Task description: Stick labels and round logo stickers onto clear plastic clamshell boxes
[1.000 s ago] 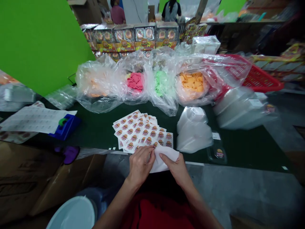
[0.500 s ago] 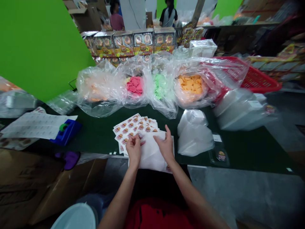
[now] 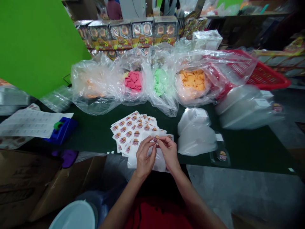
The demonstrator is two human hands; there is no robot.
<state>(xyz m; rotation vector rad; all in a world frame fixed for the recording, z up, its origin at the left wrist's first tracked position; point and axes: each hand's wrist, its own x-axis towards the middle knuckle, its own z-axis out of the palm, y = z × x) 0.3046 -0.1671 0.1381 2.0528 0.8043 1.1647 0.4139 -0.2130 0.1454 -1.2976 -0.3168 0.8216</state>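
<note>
Both hands meet over the near edge of the dark green table [image 3: 95,130]. My left hand [image 3: 145,157] and my right hand [image 3: 169,152] pinch a small round burger sticker [image 3: 156,138] between their fingertips. Under them lies a white backing sheet [image 3: 154,160], partly hidden by the hands. Just beyond it, a fanned stack of sticker sheets [image 3: 133,130] with rows of burger stickers is spread on the table.
Clear bags hold pink pieces [image 3: 132,81], green pieces [image 3: 160,81] and orange pieces [image 3: 193,79]. A pile of clear plastic bags [image 3: 194,132] lies right of the sheets. A blue tool [image 3: 60,130] and label sheets [image 3: 30,122] sit left. A red basket [image 3: 264,76] and boxed products [image 3: 140,31] stand behind.
The white sheet that both hands held has been laid down on the sticker sheets. The fingertips have come together on one small burger sticker above it.
</note>
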